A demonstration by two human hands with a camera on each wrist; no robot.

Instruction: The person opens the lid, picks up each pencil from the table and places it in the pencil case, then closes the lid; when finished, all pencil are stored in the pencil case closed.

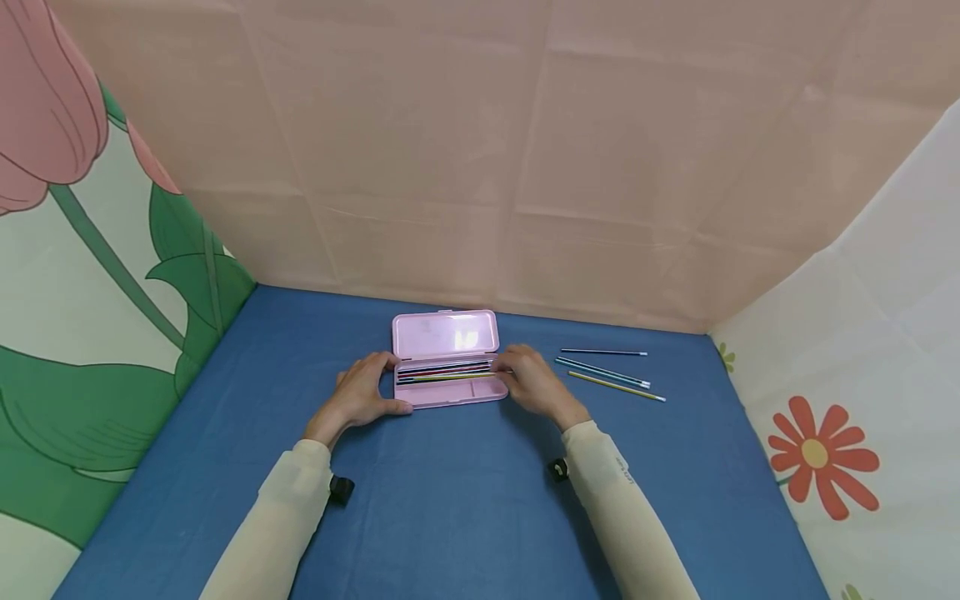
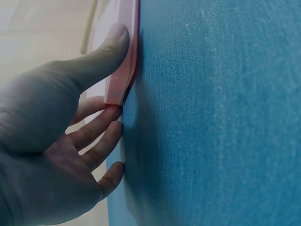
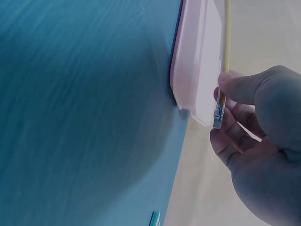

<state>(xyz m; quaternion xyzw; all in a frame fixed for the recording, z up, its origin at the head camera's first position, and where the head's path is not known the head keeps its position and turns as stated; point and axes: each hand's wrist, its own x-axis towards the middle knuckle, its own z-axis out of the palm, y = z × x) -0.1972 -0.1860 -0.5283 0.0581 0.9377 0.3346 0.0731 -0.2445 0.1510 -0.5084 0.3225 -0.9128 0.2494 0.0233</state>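
Note:
A pink pencil case (image 1: 435, 396) lies on the blue cloth, its lid tipped back. Several dark pencils (image 1: 442, 367) lie lengthwise inside it. My left hand (image 1: 360, 392) holds the case's left end, thumb at the front corner and fingers at the end, as the left wrist view also shows. With thumb and fingertips, my right hand (image 1: 534, 383) pinches a yellow pencil (image 3: 227, 42) near its eraser end. That pencil runs leftward over the case's open tray, and its metal ferrule (image 3: 219, 113) sticks out past the fingers.
Right of the case, several pencils lie on the cloth: a dark one (image 1: 603, 352) at the back, bluish ones (image 1: 600, 372) in the middle and a yellow one (image 1: 617, 387) in front. A beige wall sheet (image 1: 480, 208) rises just behind the case. Flower-printed sheets flank both sides.

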